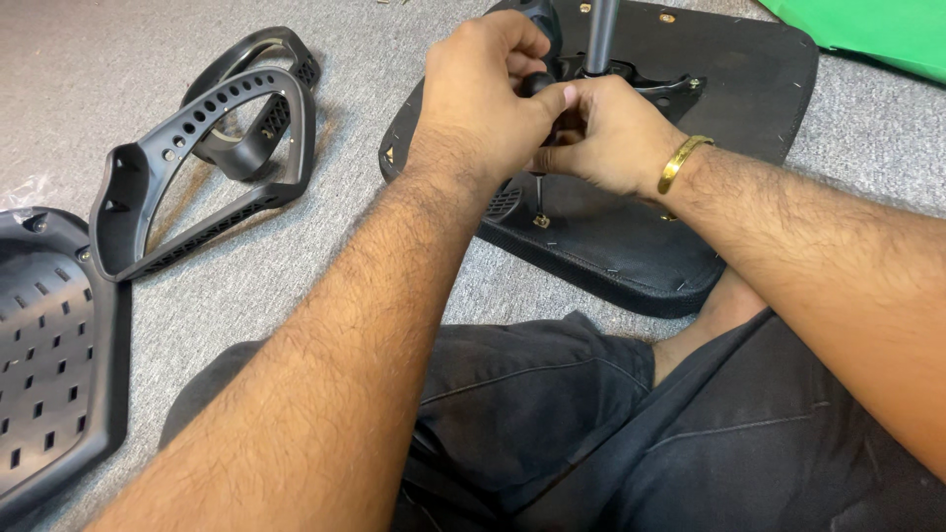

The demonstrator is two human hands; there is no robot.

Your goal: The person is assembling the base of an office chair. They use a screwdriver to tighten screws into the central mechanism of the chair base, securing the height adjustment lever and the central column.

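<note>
My left hand (480, 94) and my right hand (609, 133) are both closed around a black-handled screwdriver (538, 192) above an upside-down black chair seat (729, 108) on the carpet. Its thin metal shaft points straight down onto a small brass-coloured screw (541, 221) in the seat's underside. A gold bangle (682, 162) sits on my right wrist. A grey metal post (598, 34) rises from the black mechanism plate (670, 87) just behind my hands.
Two black perforated plastic armrests (212, 158) lie on the grey carpet to the left. A black slotted backrest panel (49, 345) is at the far left edge. Something green (877, 30) lies at the top right. My legs in dark trousers (552, 424) fill the foreground.
</note>
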